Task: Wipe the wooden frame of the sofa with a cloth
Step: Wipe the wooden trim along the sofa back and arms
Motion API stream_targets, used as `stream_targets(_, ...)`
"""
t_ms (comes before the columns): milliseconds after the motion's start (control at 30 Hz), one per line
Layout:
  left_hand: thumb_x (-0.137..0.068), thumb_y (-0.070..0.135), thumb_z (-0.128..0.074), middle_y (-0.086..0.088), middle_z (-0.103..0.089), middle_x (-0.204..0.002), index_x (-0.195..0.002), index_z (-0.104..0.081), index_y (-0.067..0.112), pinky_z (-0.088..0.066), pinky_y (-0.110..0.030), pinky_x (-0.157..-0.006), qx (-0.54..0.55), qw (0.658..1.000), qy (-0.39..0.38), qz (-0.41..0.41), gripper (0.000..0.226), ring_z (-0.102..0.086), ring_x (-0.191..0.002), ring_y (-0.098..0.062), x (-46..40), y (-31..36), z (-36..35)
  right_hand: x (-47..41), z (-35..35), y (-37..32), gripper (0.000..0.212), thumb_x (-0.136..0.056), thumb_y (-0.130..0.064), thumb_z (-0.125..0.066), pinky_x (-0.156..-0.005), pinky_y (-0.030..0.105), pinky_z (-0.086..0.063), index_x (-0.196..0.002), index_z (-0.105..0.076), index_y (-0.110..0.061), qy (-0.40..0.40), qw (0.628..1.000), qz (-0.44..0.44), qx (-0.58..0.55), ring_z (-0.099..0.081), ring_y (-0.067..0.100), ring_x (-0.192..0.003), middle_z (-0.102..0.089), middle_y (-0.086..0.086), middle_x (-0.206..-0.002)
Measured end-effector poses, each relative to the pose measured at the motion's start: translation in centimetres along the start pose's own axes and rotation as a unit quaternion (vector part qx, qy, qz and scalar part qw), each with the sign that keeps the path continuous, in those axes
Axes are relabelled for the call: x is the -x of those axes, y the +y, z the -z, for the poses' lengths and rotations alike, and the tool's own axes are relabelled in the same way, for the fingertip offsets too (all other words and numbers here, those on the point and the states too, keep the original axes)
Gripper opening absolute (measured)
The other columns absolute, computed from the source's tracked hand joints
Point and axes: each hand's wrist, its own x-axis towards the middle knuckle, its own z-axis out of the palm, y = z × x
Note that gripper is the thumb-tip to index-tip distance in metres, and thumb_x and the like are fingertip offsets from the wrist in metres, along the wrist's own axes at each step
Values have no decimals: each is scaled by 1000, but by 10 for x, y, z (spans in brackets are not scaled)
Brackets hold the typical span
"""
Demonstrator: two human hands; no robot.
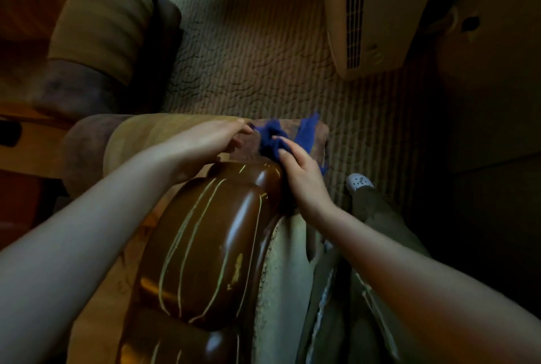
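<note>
The right hand (301, 176) grips a bunched blue cloth (278, 138) in its curled fingers, pressing it just past the far end of the glossy brown wooden frame (210, 246) of the sofa, where wood meets the padded arm cushion (164, 132). The left hand (210, 138) rests on that cushion with fingers bent, fingertips just beside the cloth; whether they pinch it cannot be told. Beyond the fingers lies a ribbed carpet (263, 50).

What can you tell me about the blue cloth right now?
The blue cloth is dark blue, soft and bunched, with a frayed strip trailing up and right. It lies at the far end of the glossy brown wooden frame, over the upholstered arm. The right hand grips it; the left hand pinches its edge.
</note>
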Motion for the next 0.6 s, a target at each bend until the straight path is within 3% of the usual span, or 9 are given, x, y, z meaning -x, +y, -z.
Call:
stream_targets(133, -103, 29, -26, -5, -52, -126, -133, -48, 20, -33, -27, -97, -12, 997, 52, -51, 39, -47, -117, -15, 25, 5, 3, 62, 8, 19, 32, -95, -32, -48, -112, 41, -32, -123, -55, -45, -48, 995, -34, -78, -41, 9, -131, -49, -12, -139)
stream_targets(200, -103, 27, -25, -7, -49, -134, -137, -44, 15, -30, -26, -101, -31, 992, 101, -63, 41, -43, -124, -17, 29, -2, -3, 85, 1, 15, 32, -88, -45, -49, -111, 26, -28, -118, -54, -57, -76, 995, 39, -53, -32, -8, -132, -43, -34, -133)
stream_targets(267, -103, 25, -26, -9, -48, -138, -137, -44, 14, -28, -29, -108, 1, 982, 172, -74, 40, -42, -129, -19, 31, -13, -13, 68, -5, -4, 30, -88, -40, -44, -105, 7, -21, -109, -61, -52, -73, 988, 129, 38, -29, -21, -125, -44, -49, -117)
stream_targets(333, -102, 24, -29, -8, -53, -132, -132, -49, 17, -31, -32, -108, 71, 963, 243, -92, 36, -45, -125, -18, 31, -21, -18, 30, -14, -23, 31, -90, -26, -40, -105, 16, -27, -101, -69, -28, -107, 971, 161, 142, -43, -9, -118, -59, -30, -110)
stream_targets(400, -101, 27, -31, -4, -57, -127, -127, -52, 22, -34, -35, -107, 133, 945, 281, -99, 33, -49, -120, -15, 31, -28, -20, -8, -15, -37, 34, -96, -18, -36, -100, 37, -37, -93, -66, -2, -145, 968, 85, 189, -55, 16, -104, -66, 5, -101)
stream_targets(433, -99, 30, -32, -1, -59, -123, -123, -54, 26, -35, -36, -106, 161, 937, 293, -100, 33, -50, -118, -12, 33, -30, -20, -19, -11, -38, 34, -98, -15, -35, -97, 41, -39, -92, -63, 3, -143, 970, 40, 193, -56, 22, -100, -64, 13, -99)
stream_targets(467, -96, 33, -33, 3, -61, -119, -118, -56, 29, -36, -37, -106, 189, 928, 304, -105, 32, -52, -115, -9, 35, -33, -20, -21, -4, -35, 33, -99, -14, -34, -96, 39, -41, -92, -63, 3, -142, 970, 16, 197, -57, 20, -98, -63, 13, -99)
stream_targets(533, -89, 38, -36, 9, -64, -112, -106, -60, 34, -37, -36, -105, 256, 903, 327, -109, 29, -55, -112, -6, 39, -37, -18, -2, 11, -27, 32, -99, -14, -35, -82, 15, -48, -93, -66, -10, -134, 980, 16, 146, -60, 1, -91, -66, -2, -97)
stream_targets(600, -89, 34, -38, 7, -67, -109, -100, -61, 32, -39, -32, -104, 328, 872, 344, -116, 25, -58, -110, -6, 39, -40, -16, 28, 14, -28, 33, -95, -17, -36, -76, 2, -42, -94, -69, -19, -127, 988, 47, 68, -58, -12, -93, -65, -17, -97)
